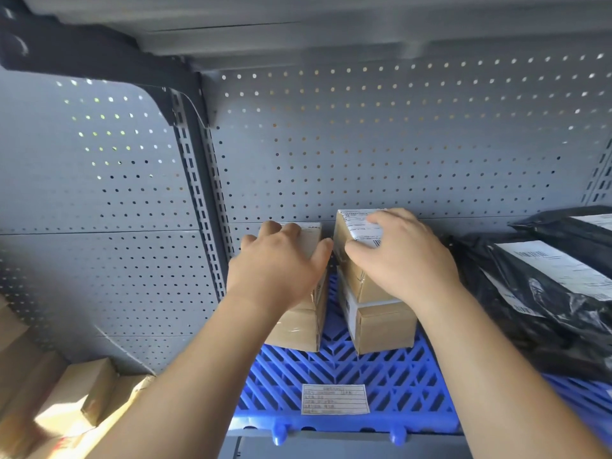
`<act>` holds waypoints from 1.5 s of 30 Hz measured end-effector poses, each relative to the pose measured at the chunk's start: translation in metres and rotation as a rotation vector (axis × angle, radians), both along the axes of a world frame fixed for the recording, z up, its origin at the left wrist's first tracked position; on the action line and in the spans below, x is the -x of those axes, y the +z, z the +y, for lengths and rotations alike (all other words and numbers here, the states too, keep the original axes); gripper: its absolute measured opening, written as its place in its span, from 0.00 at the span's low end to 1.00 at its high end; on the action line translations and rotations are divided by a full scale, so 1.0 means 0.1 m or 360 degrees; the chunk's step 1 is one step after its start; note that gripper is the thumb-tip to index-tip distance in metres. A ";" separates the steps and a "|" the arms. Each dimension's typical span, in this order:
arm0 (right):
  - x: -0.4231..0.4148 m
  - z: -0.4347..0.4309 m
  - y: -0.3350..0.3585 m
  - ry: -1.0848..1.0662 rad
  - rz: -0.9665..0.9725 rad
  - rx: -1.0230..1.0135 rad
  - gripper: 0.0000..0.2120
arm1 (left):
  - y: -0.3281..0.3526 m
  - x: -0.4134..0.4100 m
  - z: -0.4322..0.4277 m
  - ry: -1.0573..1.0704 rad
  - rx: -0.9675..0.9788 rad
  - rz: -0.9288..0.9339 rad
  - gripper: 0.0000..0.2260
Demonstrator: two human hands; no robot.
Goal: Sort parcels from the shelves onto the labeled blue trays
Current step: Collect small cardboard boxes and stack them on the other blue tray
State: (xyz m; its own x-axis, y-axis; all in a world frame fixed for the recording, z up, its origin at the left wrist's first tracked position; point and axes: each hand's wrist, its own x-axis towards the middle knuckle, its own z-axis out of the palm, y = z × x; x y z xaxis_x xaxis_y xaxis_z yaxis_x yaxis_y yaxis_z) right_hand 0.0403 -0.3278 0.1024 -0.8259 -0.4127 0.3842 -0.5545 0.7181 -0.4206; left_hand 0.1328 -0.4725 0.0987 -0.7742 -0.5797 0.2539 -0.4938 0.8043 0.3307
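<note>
Parcels stand on the blue tray (347,369) on the shelf, and both hands are on them. The left parcel (298,326), a brown cardboard box, sits at the tray's left side, near the perforated back panel (397,144). The left hand (281,263) lies over its top. The fingers bend over the far edge and the thumb reaches to the right edge, so the grip is closed around the box.

Just beside it stands a stack of two boxes. The upper parcel (359,283) rests on the lower parcel (381,329). The right hand (404,256) holds the upper one with its fingers across the white shipping label on top and its thumb against the left face, a closed grip on that box alone. The left hand's thumb nearly meets the upper parcel's corner, but I cannot tell if it touches.

A white paper label (335,399) is fixed at the tray's front edge; its print is too small to read.

To the right, black plastic mailers (530,313) with white labels lie piled on a second blue tray (579,395). At the lower left, beyond the shelf upright (202,200), are more cardboard boxes (96,382) — partly in sunlight.
</note>
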 end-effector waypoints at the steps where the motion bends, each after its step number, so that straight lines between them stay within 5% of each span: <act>1: 0.01 -0.02 -0.01 0.0002 -0.0004 -0.0019 0.24 | 0.01 0.01 -0.01 0.0000 -0.0012 0.0013 0.30; 9: 0.08 -0.07 -0.04 0.0013 0.0033 0.0017 0.26 | -0.07 0.08 -0.18 -0.0010 -0.0081 0.0169 0.23; 16: 0.18 -0.02 -0.02 0.0042 0.0046 0.0248 0.25 | -0.07 0.07 -0.28 0.0016 -0.0174 0.0320 0.27; 30: 0.29 0.29 -0.26 0.0241 -0.0594 0.1255 0.16 | -0.33 -0.06 -0.49 -0.0212 -0.1263 0.1152 0.23; 34: 0.32 0.39 -0.47 0.0269 -0.0789 0.1489 0.20 | -0.55 -0.06 -0.52 -0.0309 -0.1541 0.1228 0.30; 38: 0.34 0.44 -0.67 0.0433 -0.1032 0.1565 0.32 | -0.63 -0.06 -0.50 -0.0383 -0.1766 0.1263 0.27; 45: 0.17 0.42 -0.87 0.0586 -0.1158 0.1602 0.32 | -0.89 -0.08 -0.45 -0.0402 -0.2002 0.1144 0.29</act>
